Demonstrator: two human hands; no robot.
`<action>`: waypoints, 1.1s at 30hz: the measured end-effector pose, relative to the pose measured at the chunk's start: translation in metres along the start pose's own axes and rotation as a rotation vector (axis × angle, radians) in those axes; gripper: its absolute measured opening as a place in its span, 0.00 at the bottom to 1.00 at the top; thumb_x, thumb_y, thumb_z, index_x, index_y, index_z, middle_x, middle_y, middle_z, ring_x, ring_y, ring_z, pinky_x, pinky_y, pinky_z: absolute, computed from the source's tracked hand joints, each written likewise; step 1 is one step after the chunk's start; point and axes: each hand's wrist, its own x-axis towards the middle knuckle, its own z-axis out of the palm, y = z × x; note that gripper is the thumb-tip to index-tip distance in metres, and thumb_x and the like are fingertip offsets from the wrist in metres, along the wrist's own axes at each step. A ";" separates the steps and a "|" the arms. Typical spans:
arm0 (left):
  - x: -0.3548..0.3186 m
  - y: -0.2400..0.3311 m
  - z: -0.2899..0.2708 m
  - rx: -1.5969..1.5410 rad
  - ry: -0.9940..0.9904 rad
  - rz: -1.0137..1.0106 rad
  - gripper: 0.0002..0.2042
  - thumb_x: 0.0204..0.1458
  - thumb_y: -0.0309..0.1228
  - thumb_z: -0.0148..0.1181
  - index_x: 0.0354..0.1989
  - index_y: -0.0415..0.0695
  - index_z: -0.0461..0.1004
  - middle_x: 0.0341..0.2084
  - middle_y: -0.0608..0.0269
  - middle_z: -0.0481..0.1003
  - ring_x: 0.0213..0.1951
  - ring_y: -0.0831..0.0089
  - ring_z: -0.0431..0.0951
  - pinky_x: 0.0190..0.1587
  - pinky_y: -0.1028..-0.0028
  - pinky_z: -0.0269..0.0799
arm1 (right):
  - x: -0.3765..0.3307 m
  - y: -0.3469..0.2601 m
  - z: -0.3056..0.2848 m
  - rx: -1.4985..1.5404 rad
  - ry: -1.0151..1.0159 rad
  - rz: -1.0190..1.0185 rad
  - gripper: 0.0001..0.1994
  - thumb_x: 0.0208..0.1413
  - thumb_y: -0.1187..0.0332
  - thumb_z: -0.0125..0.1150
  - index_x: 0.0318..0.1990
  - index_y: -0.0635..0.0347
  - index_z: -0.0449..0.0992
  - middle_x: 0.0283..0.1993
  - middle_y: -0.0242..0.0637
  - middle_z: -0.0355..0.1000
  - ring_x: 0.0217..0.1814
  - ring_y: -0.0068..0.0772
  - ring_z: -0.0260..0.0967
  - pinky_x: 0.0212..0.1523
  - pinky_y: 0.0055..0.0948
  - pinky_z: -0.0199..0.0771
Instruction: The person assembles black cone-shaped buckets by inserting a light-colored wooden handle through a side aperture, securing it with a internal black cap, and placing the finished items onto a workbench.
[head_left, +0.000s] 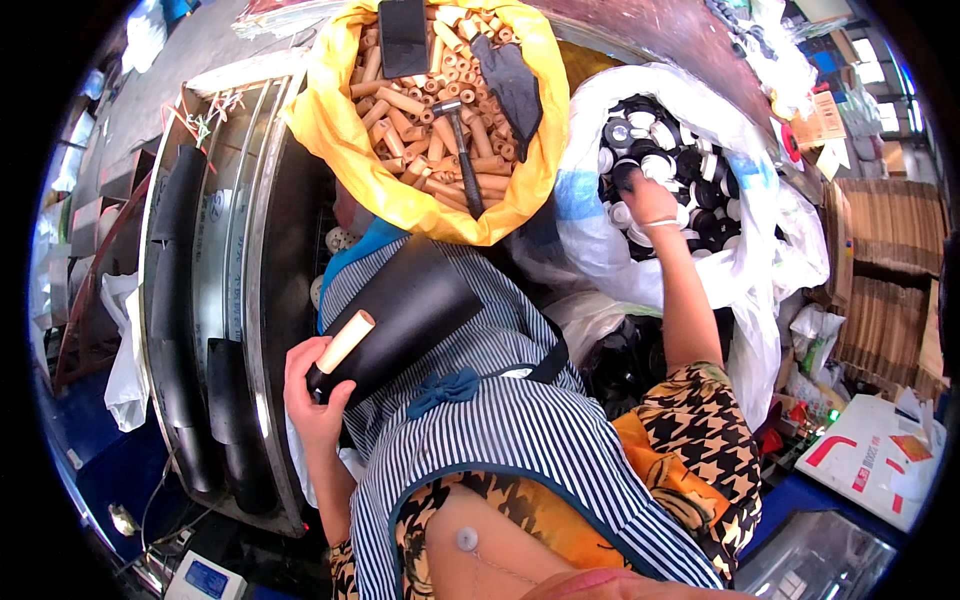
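The left hand (312,400) grips the near left end of a black roll (405,315) that lies across the person's lap on a blue-and-white striped apron (500,420). The fingers (335,398) of this hand wrap around the rim of the roll and hold it. A light wooden core tube (345,342) sticks out of that end. The long axis of the roll runs diagonally, from near left to far right; the tube end points near and left, toward the left hand, and the opposite end points far and right.

The right hand (650,200) reaches far and right into a white plastic bag (700,270). The bag holds black and white round caps (665,150). The hand rests on the caps; the fingers point down into the heap, and whether they hold a cap cannot be told.

A yellow bag (345,140) stands far of the lap, left of the white bag. It holds short wooden tubes (420,110), a hammer (458,150) with its handle pointing near, and black sheet pieces (510,80).

To the left stands a metal rack (235,250) with black curved strips (180,300) on it. Stacked cardboard (890,270) stands at the far right, and a white carton (880,460) lies near right.
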 end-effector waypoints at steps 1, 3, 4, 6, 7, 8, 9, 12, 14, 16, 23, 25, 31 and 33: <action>0.007 0.005 0.002 0.049 -0.004 -0.008 0.26 0.42 0.41 0.73 0.47 0.37 0.74 0.45 0.51 0.75 0.48 0.56 0.75 0.53 0.63 0.69 | -0.005 0.039 0.022 -0.157 -0.131 -0.021 0.23 0.47 0.59 0.70 0.48 0.55 0.70 0.47 0.50 0.75 0.50 0.54 0.74 0.48 0.46 0.75; 0.012 0.016 0.001 0.188 -0.027 -0.029 0.24 0.42 0.38 0.73 0.46 0.38 0.74 0.45 0.52 0.75 0.48 0.57 0.75 0.53 0.63 0.69 | -0.016 0.061 0.041 -0.249 -0.485 -0.059 0.42 0.35 0.62 0.79 0.62 0.51 0.65 0.62 0.51 0.63 0.59 0.57 0.68 0.58 0.48 0.71; 0.016 0.020 0.002 0.249 -0.048 -0.036 0.23 0.42 0.36 0.73 0.45 0.38 0.75 0.45 0.52 0.75 0.48 0.57 0.75 0.53 0.63 0.69 | -0.025 0.075 0.059 -0.118 -0.471 -0.127 0.45 0.34 0.62 0.79 0.65 0.46 0.63 0.63 0.49 0.62 0.61 0.57 0.66 0.61 0.46 0.69; 0.022 0.024 0.005 0.339 -0.046 -0.040 0.21 0.43 0.33 0.72 0.44 0.38 0.75 0.46 0.52 0.75 0.49 0.56 0.75 0.53 0.63 0.69 | -0.035 0.090 0.080 0.072 -0.397 -0.091 0.47 0.31 0.62 0.80 0.65 0.44 0.62 0.64 0.49 0.61 0.61 0.58 0.66 0.61 0.45 0.68; 0.024 0.026 0.007 0.384 -0.046 -0.042 0.19 0.43 0.32 0.71 0.43 0.38 0.75 0.47 0.52 0.75 0.49 0.56 0.75 0.53 0.63 0.69 | -0.034 0.094 0.083 0.050 -0.366 -0.112 0.46 0.34 0.61 0.79 0.66 0.44 0.61 0.63 0.50 0.62 0.60 0.58 0.67 0.60 0.46 0.69; 0.026 0.028 0.008 0.430 -0.045 -0.044 0.18 0.44 0.31 0.70 0.43 0.39 0.75 0.48 0.52 0.75 0.49 0.56 0.75 0.53 0.63 0.69 | -0.033 0.096 0.084 0.030 -0.336 -0.136 0.46 0.36 0.60 0.77 0.67 0.45 0.60 0.61 0.52 0.64 0.59 0.58 0.68 0.59 0.47 0.70; 0.026 0.030 0.010 0.469 -0.039 -0.049 0.15 0.46 0.29 0.68 0.42 0.37 0.75 0.50 0.54 0.75 0.50 0.59 0.75 0.52 0.64 0.70 | -0.033 0.099 0.086 0.008 -0.304 -0.158 0.45 0.38 0.58 0.75 0.67 0.45 0.58 0.60 0.53 0.65 0.58 0.59 0.69 0.58 0.48 0.70; 0.002 0.003 -0.012 0.257 0.165 -0.342 0.13 0.51 0.28 0.65 0.44 0.38 0.75 0.52 0.60 0.75 0.51 0.67 0.74 0.50 0.67 0.70 | -0.024 0.076 0.065 0.126 -0.251 0.071 0.41 0.43 0.54 0.70 0.67 0.46 0.58 0.55 0.54 0.70 0.55 0.59 0.71 0.56 0.47 0.71; -0.013 -0.002 -0.026 -0.276 0.441 -0.675 0.14 0.58 0.34 0.60 0.50 0.45 0.74 0.50 0.64 0.75 0.46 0.76 0.72 0.49 0.70 0.67 | -0.017 0.072 0.055 0.167 -0.069 0.176 0.38 0.49 0.48 0.63 0.67 0.49 0.57 0.50 0.59 0.73 0.54 0.60 0.72 0.54 0.49 0.71; -0.042 -0.022 -0.047 -0.610 0.677 -0.964 0.13 0.59 0.35 0.59 0.49 0.44 0.74 0.46 0.63 0.76 0.44 0.73 0.73 0.47 0.70 0.69 | -0.018 0.052 0.027 0.200 0.035 0.258 0.35 0.53 0.52 0.62 0.66 0.54 0.56 0.41 0.53 0.78 0.47 0.55 0.76 0.47 0.46 0.75; -0.047 -0.057 -0.013 -1.573 0.679 -0.792 0.15 0.58 0.28 0.60 0.51 0.36 0.69 0.49 0.46 0.73 0.52 0.50 0.72 0.46 0.70 0.81 | -0.085 -0.166 -0.113 1.144 -0.081 -0.659 0.28 0.55 0.74 0.60 0.64 0.58 0.60 0.56 0.40 0.67 0.55 0.32 0.69 0.50 0.27 0.75; -0.043 -0.047 0.000 -1.613 0.725 -0.742 0.15 0.58 0.28 0.59 0.50 0.33 0.70 0.53 0.40 0.69 0.58 0.43 0.68 0.46 0.74 0.82 | -0.105 -0.232 -0.131 1.047 -0.243 -0.957 0.30 0.53 0.74 0.64 0.64 0.58 0.61 0.56 0.40 0.68 0.57 0.33 0.68 0.55 0.30 0.72; -0.035 -0.025 -0.001 -1.911 0.585 -0.638 0.18 0.61 0.31 0.56 0.52 0.30 0.68 0.53 0.41 0.69 0.60 0.50 0.66 0.48 0.76 0.81 | -0.156 -0.372 -0.094 1.154 -0.010 -1.203 0.27 0.55 0.55 0.64 0.58 0.62 0.70 0.60 0.45 0.66 0.63 0.47 0.61 0.65 0.42 0.56; -0.036 -0.036 -0.002 -2.010 0.578 -0.625 0.18 0.61 0.32 0.56 0.53 0.32 0.68 0.53 0.42 0.69 0.60 0.51 0.67 0.48 0.76 0.81 | -0.165 -0.393 -0.082 1.156 0.312 -1.150 0.30 0.60 0.52 0.54 0.63 0.65 0.66 0.66 0.50 0.59 0.69 0.52 0.55 0.68 0.43 0.52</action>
